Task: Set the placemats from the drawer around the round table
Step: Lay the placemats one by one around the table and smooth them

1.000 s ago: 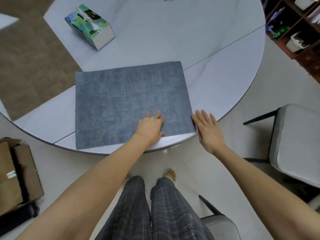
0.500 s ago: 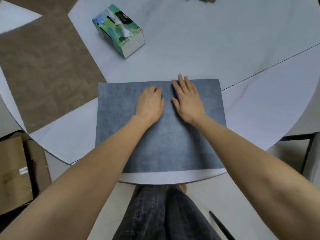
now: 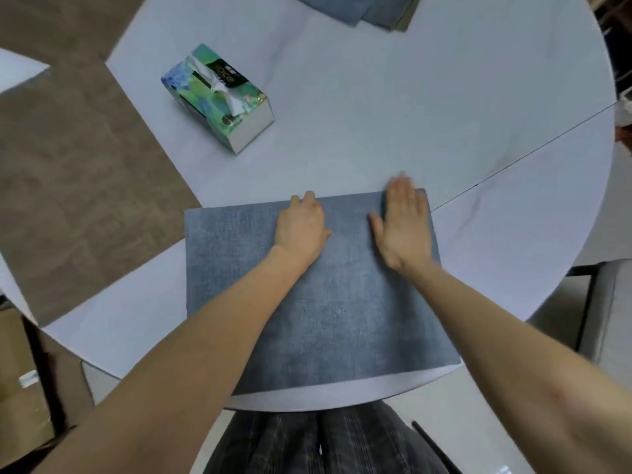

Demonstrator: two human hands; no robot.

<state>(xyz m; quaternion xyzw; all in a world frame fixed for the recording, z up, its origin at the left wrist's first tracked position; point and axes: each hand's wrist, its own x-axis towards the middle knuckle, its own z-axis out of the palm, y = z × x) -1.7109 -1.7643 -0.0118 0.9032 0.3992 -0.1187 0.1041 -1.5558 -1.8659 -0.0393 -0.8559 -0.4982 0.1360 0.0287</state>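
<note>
A grey-blue placemat (image 3: 342, 302) lies flat on the white round table (image 3: 376, 114), close to the near edge in front of me. My left hand (image 3: 301, 227) rests on the mat's far middle, its fingers bent over the far edge. My right hand (image 3: 403, 220) lies flat with straight fingers on the mat's far right part; its fingertips are blurred. More grey-blue placemats (image 3: 362, 8) lie at the table's far edge, partly cut off by the frame.
A green and blue tissue box (image 3: 219, 97) stands on the table to the far left. A brown cardboard box (image 3: 24, 381) sits on the floor at the left. A grey chair (image 3: 612, 309) stands at the right. My legs are under the near edge.
My hands moved from the mat's near edge up to its far edge, then spread apart, the right sliding right. The view shifted closer over the table.
</note>
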